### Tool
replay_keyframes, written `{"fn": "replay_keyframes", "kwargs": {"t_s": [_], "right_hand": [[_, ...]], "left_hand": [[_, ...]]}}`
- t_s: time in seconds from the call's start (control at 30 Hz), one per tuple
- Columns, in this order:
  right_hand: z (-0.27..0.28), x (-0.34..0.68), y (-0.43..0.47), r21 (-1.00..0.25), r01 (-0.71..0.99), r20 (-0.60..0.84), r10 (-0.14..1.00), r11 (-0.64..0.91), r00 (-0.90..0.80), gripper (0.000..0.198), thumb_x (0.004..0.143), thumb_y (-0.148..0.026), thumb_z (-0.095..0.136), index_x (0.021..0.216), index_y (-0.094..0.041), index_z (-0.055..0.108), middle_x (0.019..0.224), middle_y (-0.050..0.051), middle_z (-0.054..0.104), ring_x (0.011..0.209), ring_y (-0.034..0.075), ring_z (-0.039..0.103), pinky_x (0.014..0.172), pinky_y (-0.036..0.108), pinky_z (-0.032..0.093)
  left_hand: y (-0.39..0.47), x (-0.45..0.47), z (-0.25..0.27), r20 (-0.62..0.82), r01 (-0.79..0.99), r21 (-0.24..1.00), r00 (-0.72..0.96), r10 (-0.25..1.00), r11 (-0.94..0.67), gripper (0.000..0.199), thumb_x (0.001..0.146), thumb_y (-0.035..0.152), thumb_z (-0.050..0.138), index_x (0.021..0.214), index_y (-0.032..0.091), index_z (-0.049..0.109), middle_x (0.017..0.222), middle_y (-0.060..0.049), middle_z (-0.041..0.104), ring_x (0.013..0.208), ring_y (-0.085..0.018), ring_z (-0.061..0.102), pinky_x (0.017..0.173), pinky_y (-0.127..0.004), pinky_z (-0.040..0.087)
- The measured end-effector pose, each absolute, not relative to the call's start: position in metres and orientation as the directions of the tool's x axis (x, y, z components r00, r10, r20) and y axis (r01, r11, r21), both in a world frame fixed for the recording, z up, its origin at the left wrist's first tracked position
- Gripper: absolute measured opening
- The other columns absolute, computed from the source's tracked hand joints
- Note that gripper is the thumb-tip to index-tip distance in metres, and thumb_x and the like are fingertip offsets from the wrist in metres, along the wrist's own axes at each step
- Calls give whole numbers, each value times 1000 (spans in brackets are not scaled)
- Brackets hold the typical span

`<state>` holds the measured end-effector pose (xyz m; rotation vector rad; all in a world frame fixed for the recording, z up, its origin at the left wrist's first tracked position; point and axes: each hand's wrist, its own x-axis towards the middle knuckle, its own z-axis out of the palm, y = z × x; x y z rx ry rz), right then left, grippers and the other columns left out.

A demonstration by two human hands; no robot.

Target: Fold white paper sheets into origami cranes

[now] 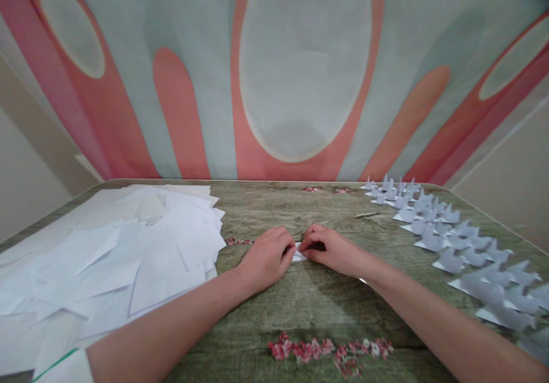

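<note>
A small folded piece of white paper lies on the wood-grain table between my hands. My left hand grips its left side, fingers bent and pressed together. From the right, my right hand pinches the paper with thumb and fingertips. Both hands rest low at the tabletop, close to each other. Most of the paper is hidden behind the fingers, so its folded shape cannot be made out.
Loose white paper sheets spread in a heap across the left side. Rows of folded white paper birds stand along the right edge. The table has printed pink flowers and meets a patterned backdrop behind.
</note>
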<state>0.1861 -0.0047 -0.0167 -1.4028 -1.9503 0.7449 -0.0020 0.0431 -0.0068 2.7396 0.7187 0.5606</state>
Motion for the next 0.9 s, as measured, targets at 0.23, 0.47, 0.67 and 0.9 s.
{"fn": "replay_keyframes", "kwargs": {"t_s": [0.23,0.47,0.67,0.9], "right_hand": [[-11,183,-10,-717,622,190,947,314,-259,13,78,-10,55,79,-17,66,83,3,58,82,13,56,78,28,45],[11,186,-19,-564,714,108,895,414,-434,26,85,-9,45,89,-21,67,98,4,60,93,15,54,85,30,41],[21,186,-29,-433,767,69,866,473,-495,32,86,-8,38,107,-18,61,100,7,62,94,17,54,85,31,42],[-1,195,-47,-285,784,122,832,552,-541,53,78,1,39,127,-19,45,118,7,55,105,18,47,92,35,39]], "left_hand": [[42,-2,-6,295,425,326,803,518,-844,12,86,18,44,80,15,54,81,-5,53,78,-17,50,71,-29,43],[41,-2,-7,285,433,327,802,525,-840,12,86,19,44,80,15,54,82,-5,53,80,-17,49,73,-29,42],[42,-2,-8,280,436,330,802,527,-838,11,86,18,44,82,15,54,84,-4,53,81,-17,48,75,-29,42],[42,-2,-7,287,424,334,805,519,-842,12,86,18,43,79,15,53,83,-4,53,81,-17,48,74,-29,42]]}}
